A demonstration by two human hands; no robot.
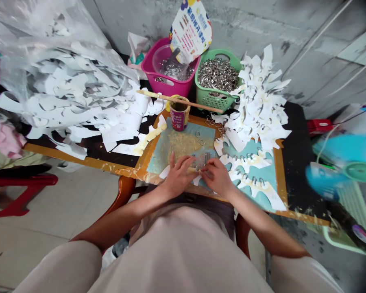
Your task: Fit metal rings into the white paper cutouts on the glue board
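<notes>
View: head, looking down at a cluttered bench, person seated at its near edge.
Hands: left hand [179, 177] and right hand [216, 177] together, fingertips almost meeting, near middle of the near bench edge [146, 176].
Held: small metal ring [197, 167] between the fingertips, with a white paper piece [195, 179] under the fingers. Grip partly hidden; cannot tell which hand has the ring.
Around hands: teal mat [173, 156] smeared with yellowish glue, a few loose rings [199, 138] on it, glue cup [179, 116] just behind, wooden stick [179, 101] lying across its top.
Far edge: pink basket [154, 61] with a clear bowl of rings, green basket [219, 53] full of rings.
Right side: ringed paper cutouts [256, 114] piled up, some over the mat.
Left side: cutout heap [116, 122] beside a plastic bag [49, 36].
Risk: ring could slip from the fingertips if the pinch loosens, and drop off the near edge. Bumping the stick could tip the cup and spill glue on the mat. Glue could stick paper to the mat.
</notes>
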